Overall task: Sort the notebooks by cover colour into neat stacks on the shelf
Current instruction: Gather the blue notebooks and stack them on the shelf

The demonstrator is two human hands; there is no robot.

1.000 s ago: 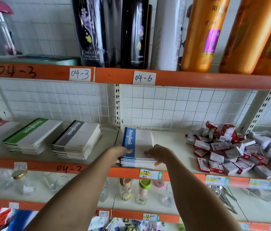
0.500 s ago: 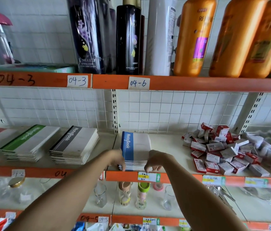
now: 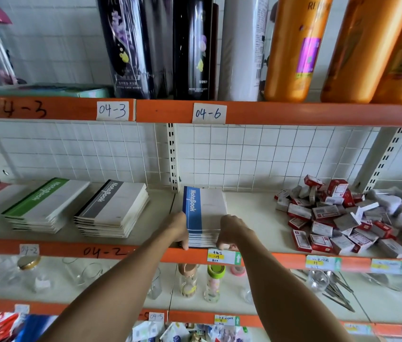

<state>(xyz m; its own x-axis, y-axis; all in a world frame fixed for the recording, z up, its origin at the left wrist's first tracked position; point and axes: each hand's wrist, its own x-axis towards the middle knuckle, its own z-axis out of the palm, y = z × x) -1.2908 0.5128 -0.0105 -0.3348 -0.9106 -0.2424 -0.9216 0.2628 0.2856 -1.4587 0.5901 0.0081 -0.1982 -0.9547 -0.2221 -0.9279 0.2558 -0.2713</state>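
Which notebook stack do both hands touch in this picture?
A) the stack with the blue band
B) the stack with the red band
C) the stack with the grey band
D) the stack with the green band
A: the left hand and the right hand sit at the two near corners of the blue-banded stack, while the other stacks lie untouched further left.

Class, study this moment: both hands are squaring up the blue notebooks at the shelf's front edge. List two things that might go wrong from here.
1. The stack of blue-spined notebooks sits at the orange shelf lip; a pull from the left hand or right hand might tip it off.
2. The pile of small red-and-white boxes lies close on the right; a sideways nudge might scatter them.
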